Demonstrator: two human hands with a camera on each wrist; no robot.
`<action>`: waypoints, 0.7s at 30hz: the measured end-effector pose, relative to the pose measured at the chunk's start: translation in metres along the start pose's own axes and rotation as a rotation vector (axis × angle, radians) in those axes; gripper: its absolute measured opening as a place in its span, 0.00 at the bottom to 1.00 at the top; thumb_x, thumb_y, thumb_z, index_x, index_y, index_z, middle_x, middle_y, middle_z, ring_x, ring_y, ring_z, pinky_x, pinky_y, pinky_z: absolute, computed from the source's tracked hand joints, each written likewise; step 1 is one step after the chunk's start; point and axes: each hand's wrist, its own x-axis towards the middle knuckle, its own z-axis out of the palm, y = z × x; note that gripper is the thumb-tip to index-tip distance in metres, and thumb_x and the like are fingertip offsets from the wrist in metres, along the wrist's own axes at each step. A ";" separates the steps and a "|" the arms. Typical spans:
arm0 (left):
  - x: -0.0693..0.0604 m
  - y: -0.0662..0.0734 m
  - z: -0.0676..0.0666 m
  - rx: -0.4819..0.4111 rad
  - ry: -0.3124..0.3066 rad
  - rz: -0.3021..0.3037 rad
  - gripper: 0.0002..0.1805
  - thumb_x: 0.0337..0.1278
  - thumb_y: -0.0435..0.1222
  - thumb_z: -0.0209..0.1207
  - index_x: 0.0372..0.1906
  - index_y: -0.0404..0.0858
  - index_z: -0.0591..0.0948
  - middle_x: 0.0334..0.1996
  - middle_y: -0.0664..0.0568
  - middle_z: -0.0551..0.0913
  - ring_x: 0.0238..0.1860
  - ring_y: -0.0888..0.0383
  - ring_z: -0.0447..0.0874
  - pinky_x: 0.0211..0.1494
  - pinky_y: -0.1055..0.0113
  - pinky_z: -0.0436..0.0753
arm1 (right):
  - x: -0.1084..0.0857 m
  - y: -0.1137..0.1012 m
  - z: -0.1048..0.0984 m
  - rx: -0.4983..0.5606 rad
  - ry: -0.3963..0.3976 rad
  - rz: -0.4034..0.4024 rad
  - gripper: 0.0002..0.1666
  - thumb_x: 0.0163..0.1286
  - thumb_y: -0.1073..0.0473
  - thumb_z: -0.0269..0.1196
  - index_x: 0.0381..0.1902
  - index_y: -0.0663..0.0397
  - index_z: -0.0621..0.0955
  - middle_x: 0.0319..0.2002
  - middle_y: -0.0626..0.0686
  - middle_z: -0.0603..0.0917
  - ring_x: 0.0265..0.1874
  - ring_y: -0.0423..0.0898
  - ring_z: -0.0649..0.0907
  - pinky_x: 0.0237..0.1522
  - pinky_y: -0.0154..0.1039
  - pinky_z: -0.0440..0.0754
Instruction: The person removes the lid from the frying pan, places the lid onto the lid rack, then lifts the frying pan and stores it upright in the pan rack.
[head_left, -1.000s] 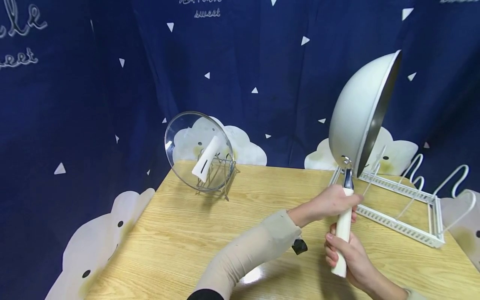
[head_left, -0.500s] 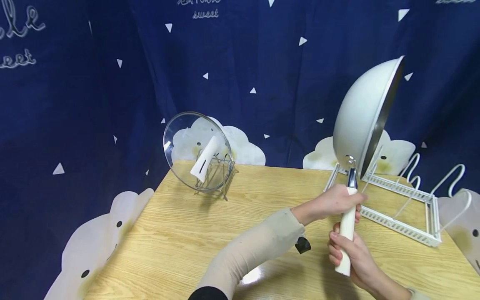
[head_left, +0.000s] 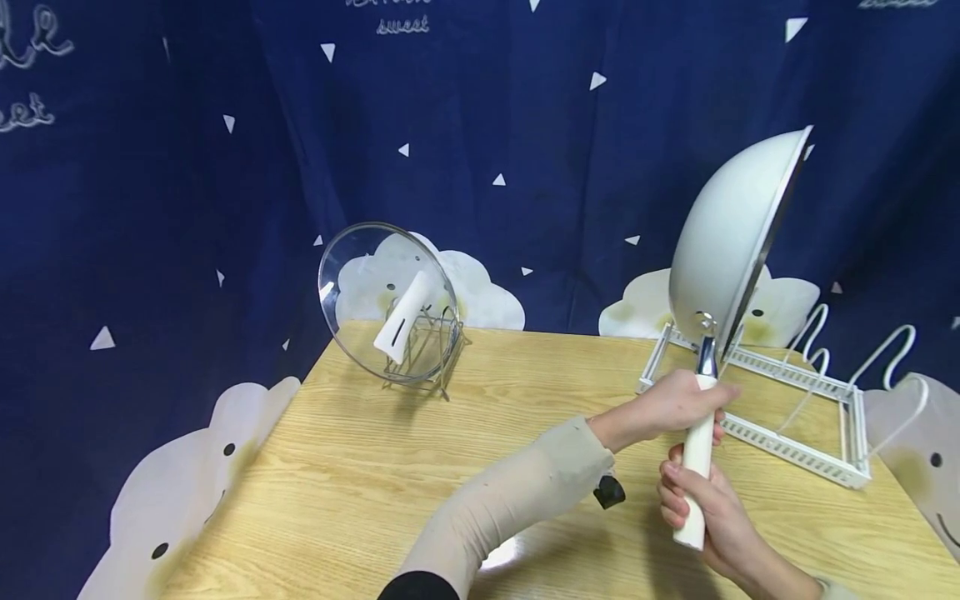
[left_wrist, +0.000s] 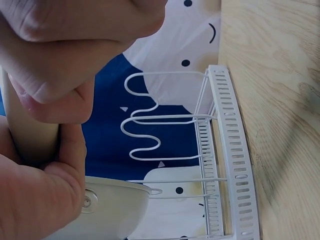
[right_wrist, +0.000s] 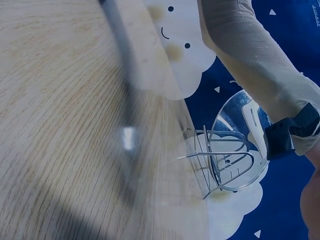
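Note:
A white wok [head_left: 727,225] is held up on its side, its rounded outside to the left and its opening turned right. Its white handle [head_left: 697,454] points down. My left hand [head_left: 678,402] grips the handle just below the metal neck. Lower on the same handle, my right hand [head_left: 708,500] has its fingers curled round it. Behind and right of the wok stands a white wire rack [head_left: 787,450]; whether the wok touches it cannot be told. The left wrist view shows the rack's curved wires [left_wrist: 145,115] beyond the wok's underside [left_wrist: 112,212].
A glass lid [head_left: 348,279] with a white handle leans in a small wire stand [head_left: 442,358] at the table's back left. The wooden table [head_left: 360,475] ends at a dark blue curtain [head_left: 465,108] with cloud prints. A black strap piece [head_left: 609,492] hangs by my left wrist.
The wok has come down slightly and shifted right relative to the rack, its opening turning further from view. Both hands keep their hold on the handle.

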 end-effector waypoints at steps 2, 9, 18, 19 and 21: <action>0.001 0.001 0.001 -0.003 0.000 -0.003 0.22 0.64 0.46 0.55 0.19 0.34 0.75 0.12 0.48 0.77 0.12 0.56 0.78 0.18 0.69 0.77 | 0.000 -0.001 0.000 0.017 -0.010 0.000 0.20 0.74 0.74 0.27 0.43 0.57 0.67 0.30 0.47 0.77 0.22 0.36 0.71 0.22 0.26 0.70; 0.003 0.004 0.005 -0.009 0.012 -0.024 0.20 0.64 0.47 0.55 0.21 0.37 0.74 0.14 0.48 0.78 0.13 0.56 0.78 0.19 0.68 0.78 | -0.001 -0.004 -0.001 0.090 -0.057 -0.017 0.23 0.73 0.74 0.24 0.45 0.58 0.67 0.33 0.48 0.77 0.20 0.39 0.58 0.23 0.26 0.69; 0.011 -0.003 0.014 -0.228 0.013 -0.072 0.15 0.60 0.36 0.56 0.19 0.36 0.72 0.13 0.48 0.74 0.13 0.58 0.74 0.20 0.71 0.78 | -0.002 -0.008 -0.004 0.169 -0.077 0.024 0.24 0.74 0.71 0.21 0.46 0.58 0.67 0.31 0.49 0.72 0.22 0.40 0.58 0.26 0.25 0.71; 0.013 -0.004 0.015 -0.254 0.014 -0.080 0.14 0.59 0.35 0.56 0.19 0.35 0.72 0.13 0.48 0.74 0.13 0.59 0.74 0.20 0.71 0.78 | -0.003 -0.008 -0.005 0.175 -0.078 0.026 0.24 0.74 0.71 0.21 0.46 0.58 0.67 0.31 0.50 0.72 0.22 0.39 0.58 0.26 0.25 0.71; 0.015 -0.005 0.019 -0.286 0.011 -0.082 0.14 0.59 0.33 0.55 0.19 0.35 0.73 0.13 0.48 0.74 0.13 0.59 0.74 0.21 0.71 0.80 | -0.004 -0.008 -0.008 0.186 -0.078 0.027 0.24 0.74 0.70 0.21 0.45 0.58 0.67 0.30 0.50 0.72 0.22 0.39 0.59 0.26 0.25 0.71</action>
